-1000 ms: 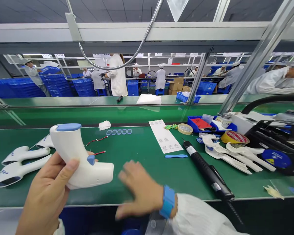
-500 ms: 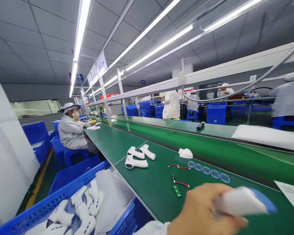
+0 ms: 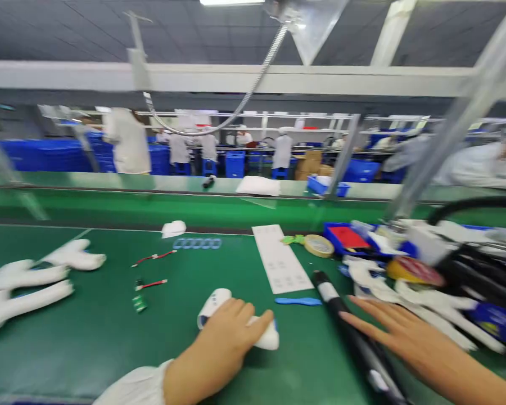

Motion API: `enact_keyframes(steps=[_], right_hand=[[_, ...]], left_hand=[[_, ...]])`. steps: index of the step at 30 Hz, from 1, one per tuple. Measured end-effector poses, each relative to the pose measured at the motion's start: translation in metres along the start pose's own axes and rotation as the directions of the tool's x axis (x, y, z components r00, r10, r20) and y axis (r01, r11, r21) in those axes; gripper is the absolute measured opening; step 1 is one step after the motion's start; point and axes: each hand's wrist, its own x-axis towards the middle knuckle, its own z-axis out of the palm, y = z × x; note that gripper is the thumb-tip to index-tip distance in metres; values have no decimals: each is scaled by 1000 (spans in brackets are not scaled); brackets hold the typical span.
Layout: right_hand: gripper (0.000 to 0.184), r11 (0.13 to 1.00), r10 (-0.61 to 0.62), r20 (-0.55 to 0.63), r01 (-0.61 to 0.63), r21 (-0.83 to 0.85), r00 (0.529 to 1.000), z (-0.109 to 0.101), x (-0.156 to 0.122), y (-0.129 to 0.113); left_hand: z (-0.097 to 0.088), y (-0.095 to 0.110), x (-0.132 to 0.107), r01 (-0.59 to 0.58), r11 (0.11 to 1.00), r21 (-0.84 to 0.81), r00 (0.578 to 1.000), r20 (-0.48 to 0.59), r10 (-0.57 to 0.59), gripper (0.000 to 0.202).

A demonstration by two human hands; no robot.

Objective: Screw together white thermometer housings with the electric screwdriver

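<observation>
My left hand point(image 3: 219, 343) is closed around a white gun-shaped thermometer housing point(image 3: 213, 304), low over the green bench. Its head points away to the left and the handle end shows past my thumb. My right hand point(image 3: 396, 332) has its fingers stretched out at a black electric screwdriver point(image 3: 346, 332); whether they touch it I cannot tell. Left of my hands lie a red wire point(image 3: 154, 257), a small green circuit board point(image 3: 139, 304) with another red wire, and several blue-grey rings point(image 3: 197, 243) in a row. More white housings point(image 3: 29, 275) lie at the far left.
A white printed sheet point(image 3: 280, 259), a blue plastic tool point(image 3: 298, 301) and a tape roll point(image 3: 319, 246) lie beyond my hands. On the right are a blue tray point(image 3: 335, 236), white gloves point(image 3: 430, 304) and clutter. Metal posts point(image 3: 451, 118) rise behind. Several people work across the room.
The view has swung to the right. My left hand has brought the housing down over the bench, its blue-tipped end less visible. My right hand has come into view by the screwdriver.
</observation>
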Motion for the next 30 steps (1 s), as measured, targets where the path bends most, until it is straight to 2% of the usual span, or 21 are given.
enact_keyframes(steps=[2, 3, 5, 7, 8, 10, 12, 13, 14, 15, 16, 17, 19, 20, 21, 23, 26, 30], right_hand=[[63, 986, -130, 210, 148, -72, 969, -14, 5, 1], [62, 979, -174, 289, 197, -50, 941, -16, 12, 2], [50, 972, -232, 356, 233, 43, 905, -14, 25, 2], [41, 964, -265, 372, 243, 106, 889, -9, 29, 3], [39, 966, -258, 359, 225, 130, 897, -8, 28, 4], [38, 973, -172, 283, 118, 196, 944, -6, 19, 2], [37, 952, 30, 130, -67, 297, 991, -9, 12, -4], [37, 915, 155, 26, -153, 374, 988, -11, 12, -10], [38, 854, 293, -92, -217, 472, 952, -14, 16, -17], [40, 766, 438, -204, -245, 594, 876, -17, 23, -26], [42, 655, 584, -300, -219, 723, 754, -21, 33, -35], [44, 528, 722, -354, -144, 837, 595, -24, 45, -45], [39, 293, 909, -303, 78, 953, 286, -32, 74, -62], [34, 192, 952, -225, 165, 967, 209, -36, 88, -69], [32, 106, 974, -148, 232, 967, 173, -40, 100, -74], [36, -4, 983, -48, 281, 960, 179, -46, 118, -82], [52, -20, 981, -29, 246, 969, 193, -53, 132, -92], [54, -87, 962, 30, 200, 976, 273, -59, 140, -107]], left_hand=[[9, -3, 3, -84, 994, 71, 996, -33, 87, 49], [12, -3, 4, -127, 987, 97, 990, -48, 133, 44], [15, -1, 3, -181, 975, 128, 979, -74, 191, 41], [18, 3, 1, -178, 973, 148, 975, -108, 195, 42], [20, 6, -1, -166, 975, 148, 974, -131, 186, 43], [22, 12, -4, -150, 982, 113, 973, -158, 167, 43], [21, 18, -6, -136, 991, 18, 984, -115, 137, 45], [20, 21, -6, -116, 993, -36, 991, -74, 113, 46], [20, 24, -6, -91, 992, -83, 995, -35, 88, 45], [19, 26, -6, -63, 991, -116, 998, -5, 63, 43], [19, 27, -5, -38, 990, -138, 999, 13, 41, 39], [18, 29, -4, -20, 988, -154, 1000, 17, 23, 37], [18, 30, -5, 0, 977, -215, 1000, 15, 4, 42], [17, 30, -5, 7, 963, -271, 1000, 10, -5, 45], [15, 29, -6, 25, 941, -338, 1000, 1, -26, 46], [10, 29, -8, 99, 877, -470, 992, -26, -127, 39], [4, 29, -9, 226, 780, -583, 945, -62, -320, 27], [2, 33, -6, 228, 745, -627, 913, -129, -387, 24]])
